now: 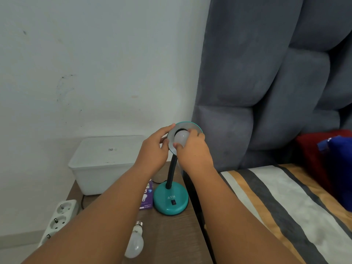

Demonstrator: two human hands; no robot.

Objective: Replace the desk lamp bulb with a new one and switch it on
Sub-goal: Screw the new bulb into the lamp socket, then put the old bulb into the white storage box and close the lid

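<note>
Head view: hands (194, 151) on round frosted bulb (181, 137)

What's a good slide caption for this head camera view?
Left hand steadies the teal lamp shade while right hand grips the bulb in it.

Two bulbs (182, 138) (134, 242), one lamp (170, 199), one bulb box (146, 197), one power strip (59, 218).

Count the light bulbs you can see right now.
2. One bulb sits in the lamp shade, gripped by the right hand. The other bulb lies on the table. The purple box could hide another.
</note>
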